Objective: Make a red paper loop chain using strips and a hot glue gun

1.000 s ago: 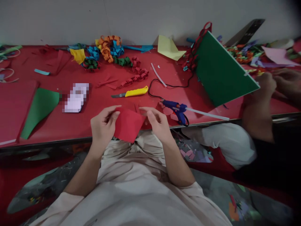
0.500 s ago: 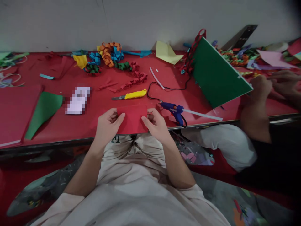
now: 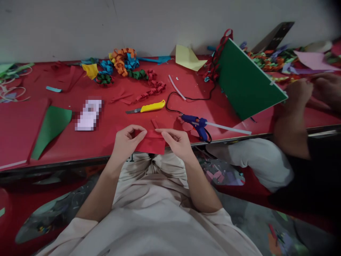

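Red paper sits between left hand and right hand, far edge crosswise, fingertips of both pinching it, neither hand clearly nearer.

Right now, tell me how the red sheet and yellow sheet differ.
The red sheet is held by the left hand and right hand; the yellow sheet is untouched. The red sheet is at the front of the table, the yellow sheet at the back. Both look like paper.
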Available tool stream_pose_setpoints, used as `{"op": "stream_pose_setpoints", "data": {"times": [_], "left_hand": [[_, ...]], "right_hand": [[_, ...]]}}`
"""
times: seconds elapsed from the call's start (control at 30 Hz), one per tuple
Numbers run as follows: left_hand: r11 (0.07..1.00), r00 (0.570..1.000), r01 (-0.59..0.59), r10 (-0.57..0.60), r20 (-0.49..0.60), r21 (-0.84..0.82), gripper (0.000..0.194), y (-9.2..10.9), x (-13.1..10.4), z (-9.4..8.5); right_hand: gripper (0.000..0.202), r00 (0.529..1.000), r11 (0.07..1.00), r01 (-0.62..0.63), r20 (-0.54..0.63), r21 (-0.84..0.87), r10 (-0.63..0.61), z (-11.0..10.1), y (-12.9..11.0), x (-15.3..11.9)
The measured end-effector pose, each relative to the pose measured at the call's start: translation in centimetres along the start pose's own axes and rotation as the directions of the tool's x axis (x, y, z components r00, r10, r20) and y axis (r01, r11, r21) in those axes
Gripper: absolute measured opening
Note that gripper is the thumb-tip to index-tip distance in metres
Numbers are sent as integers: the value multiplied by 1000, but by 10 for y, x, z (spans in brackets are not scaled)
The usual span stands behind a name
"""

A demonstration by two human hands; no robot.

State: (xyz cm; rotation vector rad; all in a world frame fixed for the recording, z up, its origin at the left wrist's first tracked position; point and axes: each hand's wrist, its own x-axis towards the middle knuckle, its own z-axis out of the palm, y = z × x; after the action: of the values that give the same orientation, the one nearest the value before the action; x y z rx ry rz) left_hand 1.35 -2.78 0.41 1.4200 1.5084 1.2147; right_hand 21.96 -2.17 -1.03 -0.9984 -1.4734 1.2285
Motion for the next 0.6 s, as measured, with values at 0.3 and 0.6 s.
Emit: {"op": "stream_pose_setpoints", "data": {"times": [0.3,0.6], "left_hand": [[999,1000,23,-23,8,-36,30,-9,5,5],[1000,992,-19,16,123,22,24,-5,5,7]], "right_hand": [[27,993,997,-63,-105,-32,60,2,10,5],[24,998,983,-36,-51,-180,27,3,1,11]]}}
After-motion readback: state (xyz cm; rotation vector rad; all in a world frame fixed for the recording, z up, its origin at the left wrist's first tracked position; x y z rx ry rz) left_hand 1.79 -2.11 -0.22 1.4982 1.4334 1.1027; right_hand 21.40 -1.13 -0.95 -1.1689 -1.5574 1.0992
